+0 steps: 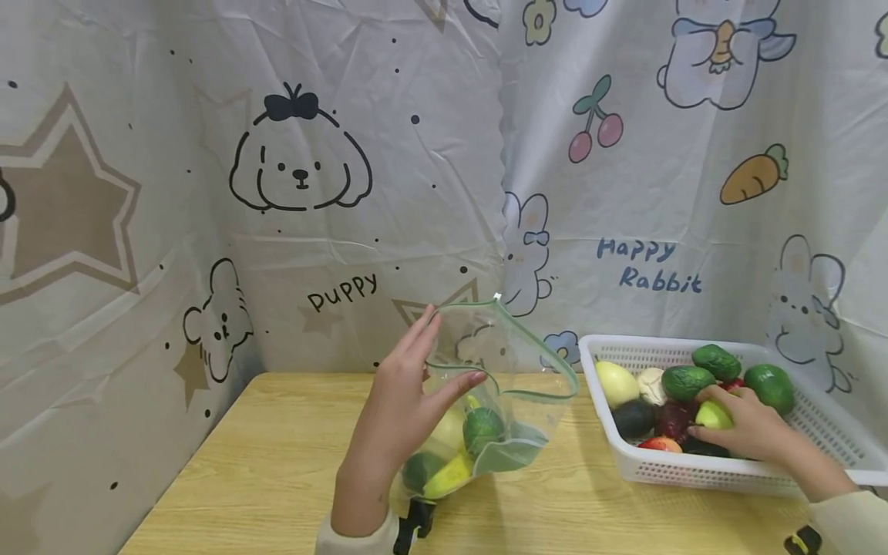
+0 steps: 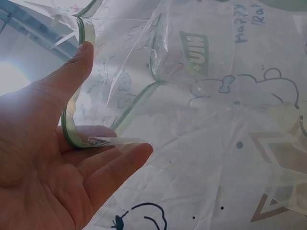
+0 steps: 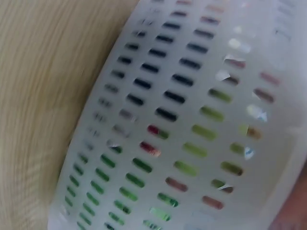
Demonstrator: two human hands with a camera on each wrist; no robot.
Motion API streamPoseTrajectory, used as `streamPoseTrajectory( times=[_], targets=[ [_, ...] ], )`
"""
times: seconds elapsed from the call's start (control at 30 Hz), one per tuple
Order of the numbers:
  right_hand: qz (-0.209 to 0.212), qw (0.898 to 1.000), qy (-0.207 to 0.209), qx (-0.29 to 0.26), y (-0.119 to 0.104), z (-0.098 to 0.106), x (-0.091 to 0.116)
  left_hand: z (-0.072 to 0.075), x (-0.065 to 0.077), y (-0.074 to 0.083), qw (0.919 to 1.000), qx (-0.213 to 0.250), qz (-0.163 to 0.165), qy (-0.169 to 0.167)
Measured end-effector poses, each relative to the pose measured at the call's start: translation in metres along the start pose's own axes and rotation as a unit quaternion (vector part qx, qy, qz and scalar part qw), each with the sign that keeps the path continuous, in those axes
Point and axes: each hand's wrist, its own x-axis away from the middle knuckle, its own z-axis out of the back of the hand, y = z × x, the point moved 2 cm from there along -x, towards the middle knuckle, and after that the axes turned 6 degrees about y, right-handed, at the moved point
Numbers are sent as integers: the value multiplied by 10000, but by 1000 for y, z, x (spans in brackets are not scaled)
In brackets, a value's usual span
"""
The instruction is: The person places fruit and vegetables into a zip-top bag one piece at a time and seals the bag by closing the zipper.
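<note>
A clear zip bag [image 1: 541, 416] with a green-edged mouth stands on the table, its mouth spread wide. My left hand [image 1: 409, 389] is at its left side, the straight fingers along the rim and the thumb across the opening. In the left wrist view, the thumb [image 2: 79, 64] touches the green zip strip and film lies across the fingers. Inside the bag are a yellow piece [image 1: 449, 474] and green produce [image 1: 483, 429]. Over the white basket [image 1: 641, 462], my right hand [image 1: 752, 424] curls its fingers around a light green fruit [image 1: 713, 415].
Around the right hand lie a pale yellow round fruit [image 1: 616, 384], dark green avocado-like pieces [image 1: 634, 418], a dark red one [image 1: 673, 422] and a green one [image 1: 770, 388]. Wooden table [image 1: 277, 455] stretches left of the bag. A printed curtain [image 1: 416, 231] hangs behind.
</note>
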Motion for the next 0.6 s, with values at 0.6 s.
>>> streamPoseTrajectory(
  times=[0.6],
  targets=[
    [184,9878,1078,-1108,-101,72,-5,0,-1,1,9999,-80,-68,59]
  ],
)
